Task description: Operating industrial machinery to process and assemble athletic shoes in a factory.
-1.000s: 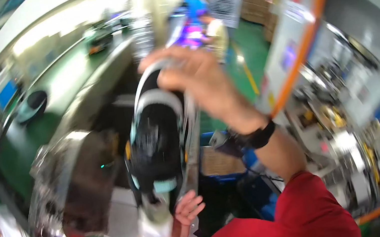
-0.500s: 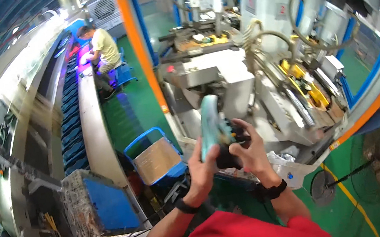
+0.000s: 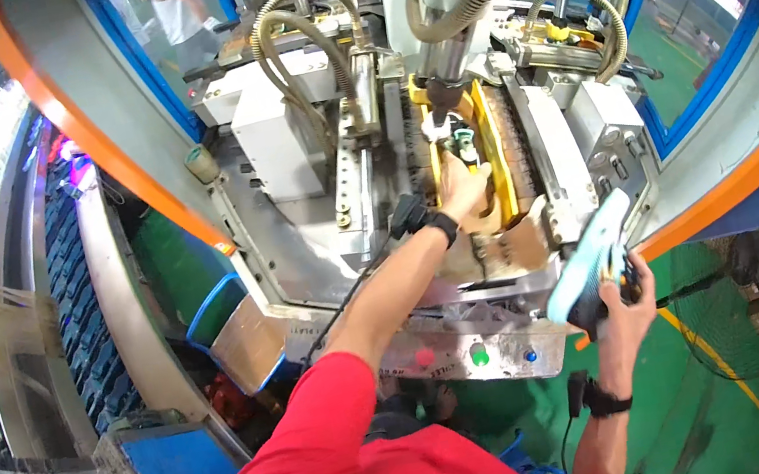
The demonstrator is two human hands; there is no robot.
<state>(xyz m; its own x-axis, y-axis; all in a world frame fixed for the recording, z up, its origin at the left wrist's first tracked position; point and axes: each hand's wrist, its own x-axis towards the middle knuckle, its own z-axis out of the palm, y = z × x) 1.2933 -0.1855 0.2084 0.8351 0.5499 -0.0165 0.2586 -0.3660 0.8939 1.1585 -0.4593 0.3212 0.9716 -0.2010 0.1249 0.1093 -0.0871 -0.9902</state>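
Left hand (image 3: 465,189) reached deep into the grey metal shoe machine (image 3: 303,149), grip closed around something pale in the yellow-sided cradle (image 3: 490,156); likely a shoe on its last, though too hidden by the fingers to be sure. Right hand (image 3: 624,308) held low at 4 o'clock of the cradle, grip clamped on a black sports shoe with pale turquoise sole (image 3: 588,266), sole turned up and toward the machine, well apart from the cradle.

For the step in hand, probably seating or lifting the piece in the cradle:
- Keep the left wrist and its black strap clear of the ribbed grey hose and nozzle (image 3: 447,12) hanging at 12 o'clock of the hand.
- Hold by the sides of the piece, not under the head.
- Keep the shoe in the right hand steady and away from the orange-edged guard panel (image 3: 734,174) at 3 o'clock.
- Keep elbows off the row of coloured push buttons (image 3: 477,357) on the front plate at 6 o'clock.

Another person in a pale shirt (image 3: 179,8) stands far off at 11 o'clock.
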